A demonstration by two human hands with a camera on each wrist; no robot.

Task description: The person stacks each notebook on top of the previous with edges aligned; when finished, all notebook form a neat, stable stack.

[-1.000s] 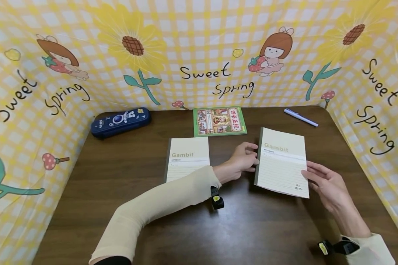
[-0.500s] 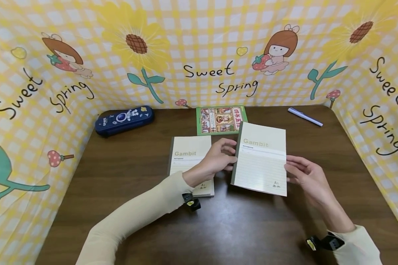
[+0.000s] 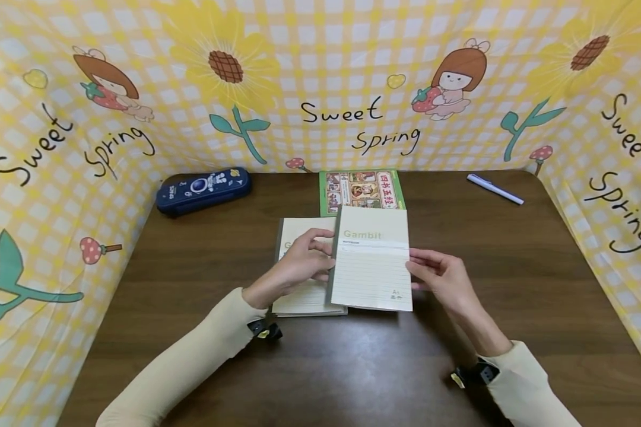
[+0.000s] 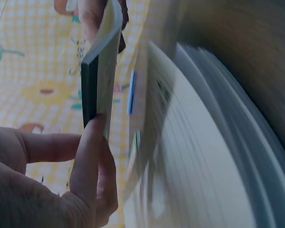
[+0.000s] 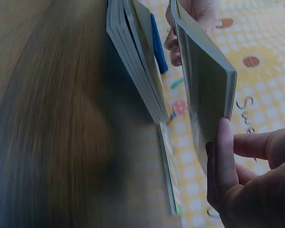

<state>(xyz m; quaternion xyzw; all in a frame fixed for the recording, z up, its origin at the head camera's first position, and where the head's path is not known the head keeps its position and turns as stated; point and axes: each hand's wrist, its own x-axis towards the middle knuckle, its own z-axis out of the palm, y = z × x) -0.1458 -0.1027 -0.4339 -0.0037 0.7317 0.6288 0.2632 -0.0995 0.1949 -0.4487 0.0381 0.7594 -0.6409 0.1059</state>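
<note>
Between my two hands a cream Gambit notebook is held up off the table. My left hand pinches its dark spine edge; in the left wrist view the thumb presses on the cover side. My right hand pinches the opposite edge, fingers behind and thumb in front. Below and to the left lies a stack of similar notebooks, partly hidden by my left hand and the held one. The right wrist view shows several notebooks in that stack, with a gap to the held notebook.
A green picture book lies behind the notebooks, its front corner covered by the held one. A navy pencil case is at the back left, a light blue pen at the back right. A yellow checked cloth encloses the table.
Both hands have carried the notebook leftward from the right side of the table, until it overlaps the stack and the green book in the head view. The view has shifted slightly.
</note>
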